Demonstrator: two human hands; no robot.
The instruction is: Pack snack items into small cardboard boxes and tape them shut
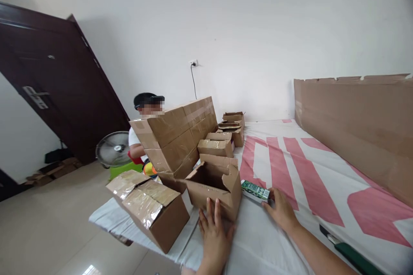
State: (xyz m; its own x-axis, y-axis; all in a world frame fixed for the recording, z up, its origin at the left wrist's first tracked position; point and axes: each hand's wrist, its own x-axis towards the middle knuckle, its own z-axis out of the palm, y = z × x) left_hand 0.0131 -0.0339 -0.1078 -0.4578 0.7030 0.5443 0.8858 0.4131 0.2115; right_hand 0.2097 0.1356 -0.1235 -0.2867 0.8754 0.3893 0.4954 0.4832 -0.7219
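On the cloth-covered desk (258,240), close to its near edge, we rest our left hand (213,236) against the near wall of an open cardboard box (201,193), its fingers extended and its thumb set apart. Our right hand (282,210) has its grip on a small green-and-white carton (254,190), pinching one end between thumb and fingers; the carton lies just beside the open box, right of it. Near our right forearm, toward the near edge, we see a utility knife (353,255) (green-handled, with its blade end pointing away from us). A taped box (146,197) sits at the near left corner. Along the left edge we have a tall stack of boxes (174,133), with smaller boxes (214,148) lined up beside it toward the far edge. A cardboard panel (355,124) stands along the right edge. Beyond the stack, a person in a black cap (146,99) is partly hidden, near a fan (118,149).
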